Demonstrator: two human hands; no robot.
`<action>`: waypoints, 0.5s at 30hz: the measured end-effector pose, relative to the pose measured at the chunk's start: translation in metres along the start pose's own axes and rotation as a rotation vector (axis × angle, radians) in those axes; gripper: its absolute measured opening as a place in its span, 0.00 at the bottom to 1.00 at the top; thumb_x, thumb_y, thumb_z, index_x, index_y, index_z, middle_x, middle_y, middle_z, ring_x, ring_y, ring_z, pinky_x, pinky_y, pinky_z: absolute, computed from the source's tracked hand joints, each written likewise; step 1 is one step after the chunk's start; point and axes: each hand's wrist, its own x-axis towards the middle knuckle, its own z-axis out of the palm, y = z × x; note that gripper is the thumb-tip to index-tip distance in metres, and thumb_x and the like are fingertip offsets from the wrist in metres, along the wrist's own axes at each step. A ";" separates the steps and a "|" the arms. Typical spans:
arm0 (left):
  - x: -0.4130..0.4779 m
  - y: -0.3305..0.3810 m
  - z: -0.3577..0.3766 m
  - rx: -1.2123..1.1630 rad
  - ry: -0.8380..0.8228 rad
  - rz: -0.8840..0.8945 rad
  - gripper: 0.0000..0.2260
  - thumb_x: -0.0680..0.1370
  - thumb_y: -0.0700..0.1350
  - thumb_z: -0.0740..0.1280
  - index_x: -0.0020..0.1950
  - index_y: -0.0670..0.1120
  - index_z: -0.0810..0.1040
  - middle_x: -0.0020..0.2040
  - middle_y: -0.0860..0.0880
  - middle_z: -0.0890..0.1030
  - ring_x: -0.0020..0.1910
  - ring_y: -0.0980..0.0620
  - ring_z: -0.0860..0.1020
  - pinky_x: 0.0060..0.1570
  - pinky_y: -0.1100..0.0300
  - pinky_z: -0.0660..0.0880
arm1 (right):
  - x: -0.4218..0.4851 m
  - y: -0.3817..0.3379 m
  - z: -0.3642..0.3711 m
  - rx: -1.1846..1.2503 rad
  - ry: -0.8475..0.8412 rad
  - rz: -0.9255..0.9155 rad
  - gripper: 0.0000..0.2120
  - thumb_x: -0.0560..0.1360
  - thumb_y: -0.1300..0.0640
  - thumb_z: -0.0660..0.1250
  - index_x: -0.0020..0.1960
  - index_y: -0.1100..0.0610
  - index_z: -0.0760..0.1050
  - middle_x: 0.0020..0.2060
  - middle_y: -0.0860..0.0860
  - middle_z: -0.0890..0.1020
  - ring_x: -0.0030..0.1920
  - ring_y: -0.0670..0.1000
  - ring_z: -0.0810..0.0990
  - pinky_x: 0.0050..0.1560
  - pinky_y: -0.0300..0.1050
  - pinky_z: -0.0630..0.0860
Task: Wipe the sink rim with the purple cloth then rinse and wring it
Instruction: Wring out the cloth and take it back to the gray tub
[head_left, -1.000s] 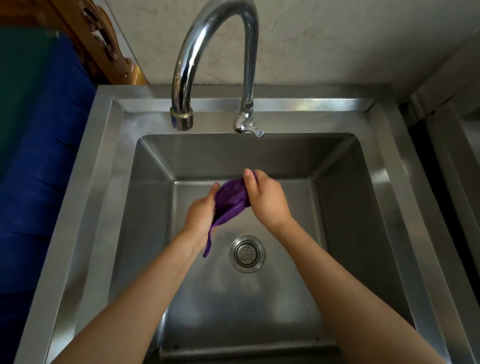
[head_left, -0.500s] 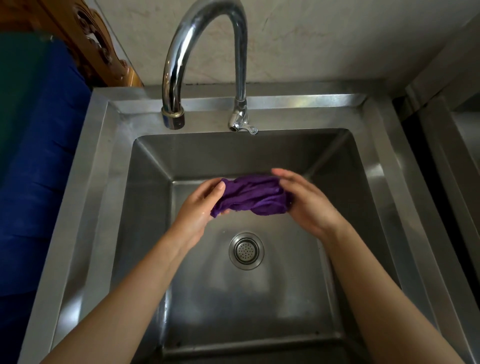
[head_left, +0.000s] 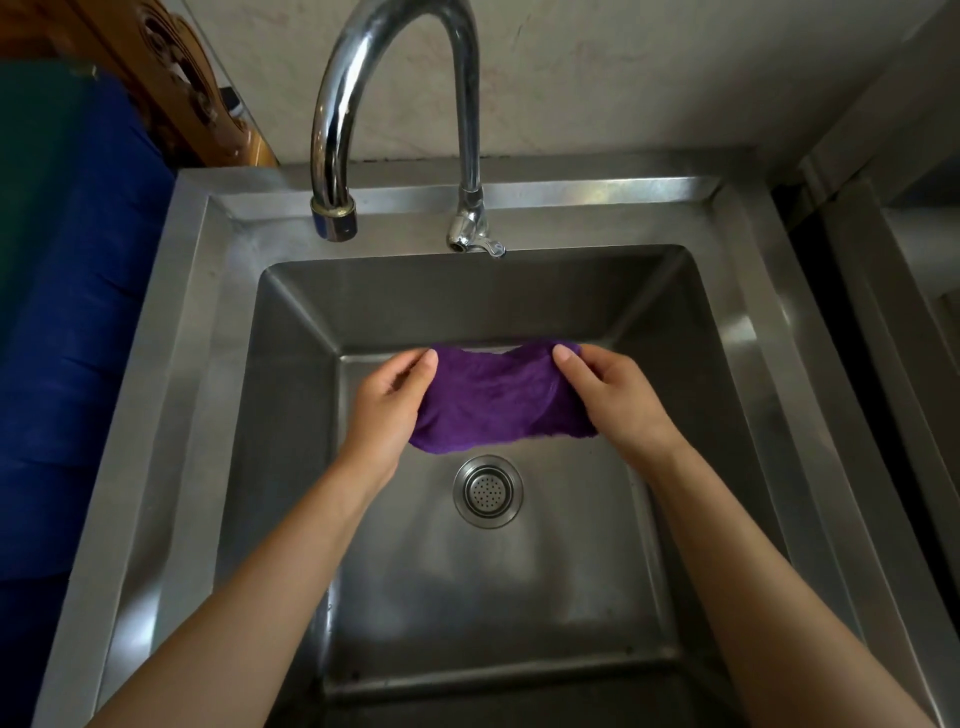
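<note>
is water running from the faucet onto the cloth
No, the faucet spout shows no stream, and the purple cloth is held spread between the left hand and right hand above the drain.

Blue cushion beside carved wood

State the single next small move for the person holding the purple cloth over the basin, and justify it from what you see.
Probably carry the purple cloth left and up under the faucet spout. The left hand and right hand hold it spread above the drain, right of and below the spout, and no water runs, so the tap lever likely needs opening too.
</note>
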 end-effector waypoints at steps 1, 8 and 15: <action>0.001 0.000 -0.001 0.082 -0.010 0.027 0.06 0.77 0.41 0.64 0.49 0.46 0.80 0.41 0.57 0.80 0.38 0.69 0.76 0.44 0.74 0.71 | -0.002 -0.003 0.001 0.029 0.000 0.017 0.14 0.78 0.52 0.62 0.47 0.63 0.78 0.36 0.56 0.78 0.38 0.53 0.75 0.41 0.47 0.72; -0.031 0.029 0.038 0.213 -0.249 0.119 0.08 0.72 0.45 0.68 0.49 0.54 0.75 0.43 0.51 0.80 0.42 0.55 0.79 0.47 0.63 0.76 | -0.015 -0.030 0.006 0.305 -0.015 0.123 0.07 0.78 0.59 0.60 0.45 0.58 0.76 0.38 0.58 0.78 0.38 0.54 0.75 0.39 0.46 0.72; -0.044 0.066 0.062 0.112 -0.335 0.155 0.09 0.74 0.38 0.69 0.44 0.52 0.74 0.40 0.52 0.80 0.40 0.57 0.79 0.48 0.63 0.75 | -0.032 -0.073 -0.039 -0.187 -0.086 -0.090 0.13 0.78 0.52 0.62 0.38 0.56 0.80 0.32 0.52 0.78 0.34 0.48 0.74 0.38 0.43 0.70</action>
